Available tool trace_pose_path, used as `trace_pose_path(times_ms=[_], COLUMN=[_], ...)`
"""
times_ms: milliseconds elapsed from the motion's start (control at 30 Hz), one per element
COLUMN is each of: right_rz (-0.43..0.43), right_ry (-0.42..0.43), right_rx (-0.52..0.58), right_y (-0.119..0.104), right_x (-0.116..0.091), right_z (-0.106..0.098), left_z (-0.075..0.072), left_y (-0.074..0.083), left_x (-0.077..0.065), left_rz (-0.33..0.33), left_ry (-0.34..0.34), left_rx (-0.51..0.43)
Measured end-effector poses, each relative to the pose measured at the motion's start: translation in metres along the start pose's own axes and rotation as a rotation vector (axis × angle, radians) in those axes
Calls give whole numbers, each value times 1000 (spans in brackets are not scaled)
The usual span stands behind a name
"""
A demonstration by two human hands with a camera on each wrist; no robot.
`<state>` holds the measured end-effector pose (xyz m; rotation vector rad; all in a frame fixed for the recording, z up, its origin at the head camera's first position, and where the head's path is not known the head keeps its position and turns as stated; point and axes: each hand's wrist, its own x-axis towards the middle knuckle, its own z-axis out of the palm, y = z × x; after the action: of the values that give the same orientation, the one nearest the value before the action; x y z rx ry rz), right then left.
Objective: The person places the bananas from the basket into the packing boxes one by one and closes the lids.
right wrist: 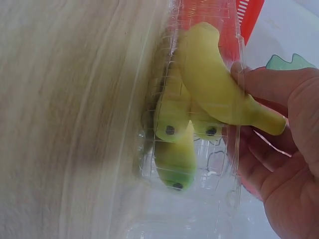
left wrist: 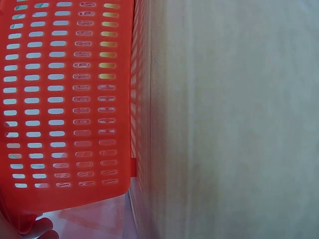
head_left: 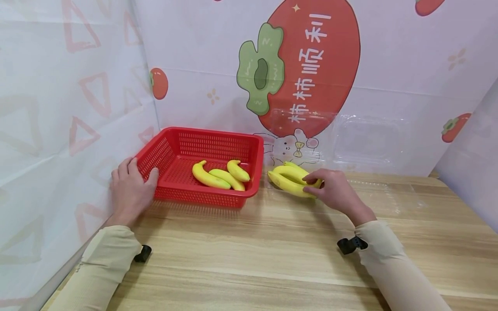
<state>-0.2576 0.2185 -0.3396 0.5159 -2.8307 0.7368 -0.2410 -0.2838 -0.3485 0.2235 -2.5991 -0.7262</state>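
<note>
Here, printed sheeting point(head_left: 404, 65) backs the wood-grain table point(head_left: 249, 259) and basket point(head_left: 198, 197).

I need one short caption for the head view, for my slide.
Left hand grips a red basket of bananas; right hand holds a banana in a clear box.

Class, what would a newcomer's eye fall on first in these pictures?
Probably the huge red fruit print on the back wall. Next, the red basket at left, with three bananas inside. Then the right hand, gripping another banana at a clear box right of the basket.
</note>
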Motion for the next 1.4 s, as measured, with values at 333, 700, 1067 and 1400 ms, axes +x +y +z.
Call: trace_pose_path(times_ms=[333, 700, 1067, 1400], right_rz=[-49, -30, -62, -99], right_ry=[43, 3, 76, 172], right_rx=[-19, -14, -19, -25], right_y=[7, 9, 11, 12], right_x=[-1, 0, -4, -6], right_z=[-5, 1, -10, -22], left_z=[1, 0, 0, 0], left_y=[2, 2, 2, 1], left_x=[2, 0, -2, -3], left_rz=[4, 7, 9, -4], left_ry=[-5, 5, 4, -5], left_rx=[5, -2, 2, 7])
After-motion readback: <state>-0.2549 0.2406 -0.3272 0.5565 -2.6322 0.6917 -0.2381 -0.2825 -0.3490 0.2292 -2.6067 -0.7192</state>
